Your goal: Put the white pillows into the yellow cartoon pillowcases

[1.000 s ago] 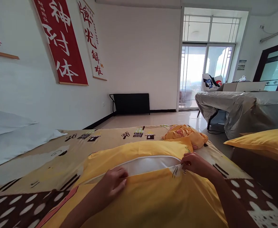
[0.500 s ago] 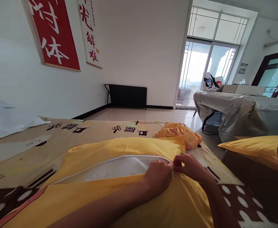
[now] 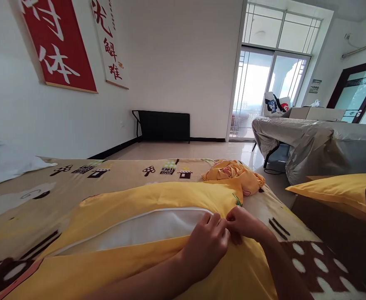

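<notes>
A yellow pillowcase (image 3: pixel 158 196) lies across the bed in front of me, its long opening gaping so the white pillow (image 3: pixel 145 229) inside shows. My left hand (image 3: pixel 206 243) and my right hand (image 3: pixel 244 223) meet at the right end of that opening. Both have their fingers pinched on the pillowcase edge, where the zipper end seems to be. What sits between the fingertips is too small to make out.
The bed has a tan patterned sheet (image 3: pixel 114 171). A crumpled yellow cloth (image 3: pixel 233 173) lies beyond the pillow, a second yellow pillow (image 3: pixel 336 189) at right, white bedding (image 3: pixel 4 164) at left. A grey covered sofa (image 3: pixel 314 141) stands across the tiled floor.
My left hand slid right along the opening from its middle to its right end and now touches my right hand. The view shifted slightly left and down.
</notes>
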Available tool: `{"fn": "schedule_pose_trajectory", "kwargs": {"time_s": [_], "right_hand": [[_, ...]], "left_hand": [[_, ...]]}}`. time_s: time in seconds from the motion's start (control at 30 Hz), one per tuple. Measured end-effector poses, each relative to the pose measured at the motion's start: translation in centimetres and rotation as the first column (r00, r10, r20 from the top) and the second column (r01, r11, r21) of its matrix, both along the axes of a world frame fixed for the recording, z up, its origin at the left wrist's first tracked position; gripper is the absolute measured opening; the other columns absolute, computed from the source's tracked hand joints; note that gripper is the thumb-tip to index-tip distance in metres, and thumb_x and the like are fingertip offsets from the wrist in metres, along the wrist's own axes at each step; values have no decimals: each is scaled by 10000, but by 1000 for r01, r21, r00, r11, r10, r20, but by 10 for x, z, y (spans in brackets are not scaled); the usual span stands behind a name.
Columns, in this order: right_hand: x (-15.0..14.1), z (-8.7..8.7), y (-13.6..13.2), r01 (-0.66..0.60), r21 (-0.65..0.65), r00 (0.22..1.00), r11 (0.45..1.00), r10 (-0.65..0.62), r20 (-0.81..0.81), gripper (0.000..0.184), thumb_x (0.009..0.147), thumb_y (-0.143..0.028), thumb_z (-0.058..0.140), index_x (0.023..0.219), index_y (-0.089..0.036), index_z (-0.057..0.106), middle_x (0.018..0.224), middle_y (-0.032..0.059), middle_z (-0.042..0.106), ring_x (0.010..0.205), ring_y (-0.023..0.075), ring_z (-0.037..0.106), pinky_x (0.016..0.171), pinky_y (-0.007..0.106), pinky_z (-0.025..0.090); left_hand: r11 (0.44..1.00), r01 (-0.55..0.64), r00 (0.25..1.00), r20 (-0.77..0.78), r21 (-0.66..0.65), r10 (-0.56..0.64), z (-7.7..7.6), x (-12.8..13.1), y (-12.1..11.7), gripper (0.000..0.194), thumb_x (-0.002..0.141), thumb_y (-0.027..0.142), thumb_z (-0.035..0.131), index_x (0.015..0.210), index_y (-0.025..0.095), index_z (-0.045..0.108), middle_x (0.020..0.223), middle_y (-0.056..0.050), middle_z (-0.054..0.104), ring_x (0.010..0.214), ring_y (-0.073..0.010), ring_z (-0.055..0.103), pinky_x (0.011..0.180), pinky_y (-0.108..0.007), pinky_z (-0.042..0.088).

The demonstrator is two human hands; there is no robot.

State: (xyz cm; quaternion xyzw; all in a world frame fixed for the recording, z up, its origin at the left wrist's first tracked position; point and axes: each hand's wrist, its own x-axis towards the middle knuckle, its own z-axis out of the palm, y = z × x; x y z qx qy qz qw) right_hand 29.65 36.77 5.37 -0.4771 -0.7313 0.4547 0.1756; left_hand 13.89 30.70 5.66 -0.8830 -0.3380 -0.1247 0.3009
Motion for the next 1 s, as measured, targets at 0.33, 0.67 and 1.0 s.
{"fn": "schedule_pose_trajectory", "kwargs": {"time_s": [0.33, 0.67, 1.0], "right_hand": [[4, 3, 3, 10, -44, 975, 999, -20, -220, 288, 712, -306, 575, 472, -179, 480, 362, -33, 521, 323, 70, 429, 376, 200, 251], [12, 10, 1, 4, -41, 951, 999, -16, -310, 267, 719, -371, 572, 555, -166, 524, 370, -32, 539, 345, 65, 434, 416, 215, 209], [1, 9, 1, 190, -8, 945, 982, -185, -269, 232, 703, -311, 563, 522, -175, 512, 382, -23, 550, 348, 88, 476, 387, 199, 293]], "left_hand": [[831, -140, 955, 147, -539, 257, 31, -13, -8, 160, 803, 222, 453, 701, 170, 565, 747, -57, 590, 753, -203, 535, 675, -334, 396], [225, 69, 905, 156, -972, 396, 86, -48, -9, 303, 724, 378, 542, 566, 185, 369, 556, 55, 277, 533, -90, 267, 469, -248, 209], [774, -500, 860, -116, -389, 497, 83, -74, -22, 245, 820, 81, 342, 833, 179, 567, 771, -65, 636, 678, -216, 582, 611, -321, 366]]}}
